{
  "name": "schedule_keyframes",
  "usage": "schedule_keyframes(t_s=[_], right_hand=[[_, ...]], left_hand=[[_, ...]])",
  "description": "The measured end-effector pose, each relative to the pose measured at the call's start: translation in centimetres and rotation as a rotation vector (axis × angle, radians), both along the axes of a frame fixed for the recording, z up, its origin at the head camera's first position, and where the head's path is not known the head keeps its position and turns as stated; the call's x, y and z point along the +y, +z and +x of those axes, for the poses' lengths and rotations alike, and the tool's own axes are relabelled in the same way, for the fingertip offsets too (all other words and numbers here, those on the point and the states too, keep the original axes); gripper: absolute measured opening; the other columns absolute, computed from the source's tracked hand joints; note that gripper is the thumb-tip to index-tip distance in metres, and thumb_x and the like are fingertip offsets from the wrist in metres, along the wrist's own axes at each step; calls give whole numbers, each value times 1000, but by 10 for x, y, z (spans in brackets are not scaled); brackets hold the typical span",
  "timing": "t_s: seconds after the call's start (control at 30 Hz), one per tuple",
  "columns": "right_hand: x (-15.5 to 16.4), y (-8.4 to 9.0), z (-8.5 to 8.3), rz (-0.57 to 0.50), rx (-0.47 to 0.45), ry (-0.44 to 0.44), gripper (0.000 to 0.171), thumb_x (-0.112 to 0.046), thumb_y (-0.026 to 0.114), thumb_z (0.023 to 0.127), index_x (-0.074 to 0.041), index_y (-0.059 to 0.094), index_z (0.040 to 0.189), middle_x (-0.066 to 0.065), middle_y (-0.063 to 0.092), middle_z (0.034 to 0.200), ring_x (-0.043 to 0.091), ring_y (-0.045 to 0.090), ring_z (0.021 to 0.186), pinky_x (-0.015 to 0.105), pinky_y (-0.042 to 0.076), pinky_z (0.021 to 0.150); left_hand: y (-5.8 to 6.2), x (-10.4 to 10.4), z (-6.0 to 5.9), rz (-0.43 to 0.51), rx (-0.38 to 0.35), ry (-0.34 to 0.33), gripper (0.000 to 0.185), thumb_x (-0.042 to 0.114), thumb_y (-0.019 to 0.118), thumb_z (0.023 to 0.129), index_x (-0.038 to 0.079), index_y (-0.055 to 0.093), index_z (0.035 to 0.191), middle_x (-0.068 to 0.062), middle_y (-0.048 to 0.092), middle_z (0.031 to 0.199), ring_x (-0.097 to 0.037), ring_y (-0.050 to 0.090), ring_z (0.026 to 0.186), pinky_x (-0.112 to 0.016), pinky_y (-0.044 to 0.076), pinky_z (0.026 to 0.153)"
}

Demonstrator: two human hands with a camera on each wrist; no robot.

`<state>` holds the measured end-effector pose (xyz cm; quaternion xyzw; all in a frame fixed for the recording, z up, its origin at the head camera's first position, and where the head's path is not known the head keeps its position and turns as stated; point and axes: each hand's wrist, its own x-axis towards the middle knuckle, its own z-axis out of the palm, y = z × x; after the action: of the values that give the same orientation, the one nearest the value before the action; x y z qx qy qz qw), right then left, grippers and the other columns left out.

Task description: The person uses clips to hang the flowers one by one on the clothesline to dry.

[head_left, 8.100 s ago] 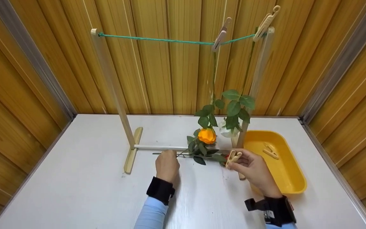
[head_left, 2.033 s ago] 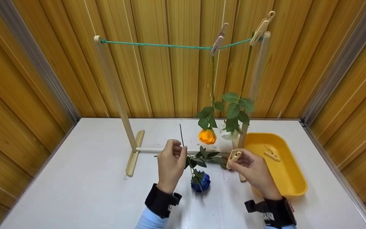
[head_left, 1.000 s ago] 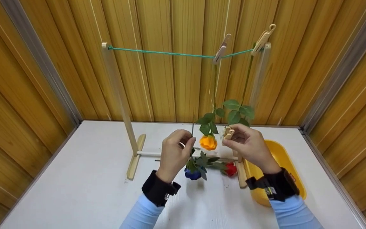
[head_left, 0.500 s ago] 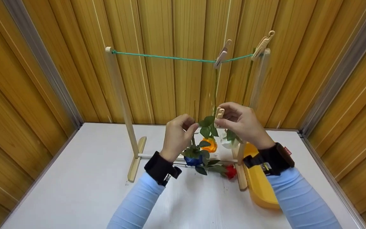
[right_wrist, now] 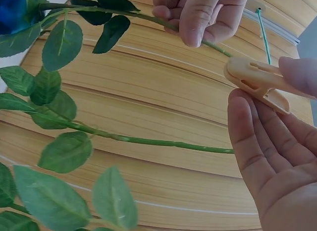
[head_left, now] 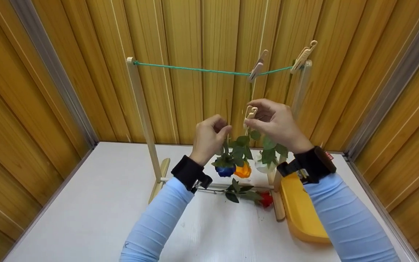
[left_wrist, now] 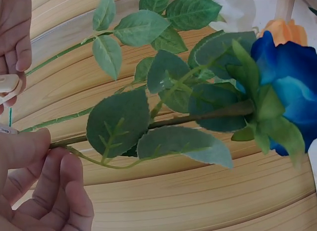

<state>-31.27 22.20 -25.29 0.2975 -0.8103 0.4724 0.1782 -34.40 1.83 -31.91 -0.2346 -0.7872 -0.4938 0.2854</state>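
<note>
Nearest the viewer, two pale blue sleeves rise from the white table [head_left: 86,218] toward the wooden rack [head_left: 140,109], which serves as the landmark. In front of the rack's base rail a red rose [head_left: 265,199] lies flat on the table, and a yellow tray [head_left: 300,218] sits just beside the rack's right foot. Above these, midway between the base rail and the green cord [head_left: 195,69], the left hand [head_left: 209,138] pinches the stem of a blue rose [head_left: 225,171] between thumb and curled fingers, so the bloom hangs head down and the bare stem end points up toward the cord. Close beside it, the right hand [head_left: 275,123] grips a beige clothespin [head_left: 249,112] between thumb and fingertips, its jaw end turned toward the stem; the right wrist view shows the pin just beside the stem but not yet on it. Behind the hands, an orange rose [head_left: 244,171] and a white rose [head_left: 262,165] hang head down from the cord, each held there by its own pin: one clip [head_left: 257,67] partway along the cord, another [head_left: 304,56] at the rack's right post. Furthest back stands the wooden panel wall [head_left: 195,36].
</note>
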Motion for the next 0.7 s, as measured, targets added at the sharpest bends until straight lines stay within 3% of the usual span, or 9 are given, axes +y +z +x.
schedule_keyframes(t_s=[0.43, 0.7], right_hand=[[-32, 64, -9, 73, 100, -33, 32, -4, 77, 92, 3, 68, 122, 15, 75, 102, 6, 71, 82, 19, 57, 77], [-47, 104, -21, 97, 132, -143, 26, -5, 76, 92, 2, 69, 116, 15, 75, 102, 5, 68, 79, 16, 54, 74]], left_hand=[[25, -1, -21, -9, -32, 72, 11, 10, 76, 94, 1, 71, 90, -11, 70, 80, -22, 63, 72, -26, 47, 65], [37, -1, -29, -9, -35, 99, 11, 11, 75, 95, 1, 72, 91, -11, 70, 82, -23, 64, 73, -27, 47, 66]])
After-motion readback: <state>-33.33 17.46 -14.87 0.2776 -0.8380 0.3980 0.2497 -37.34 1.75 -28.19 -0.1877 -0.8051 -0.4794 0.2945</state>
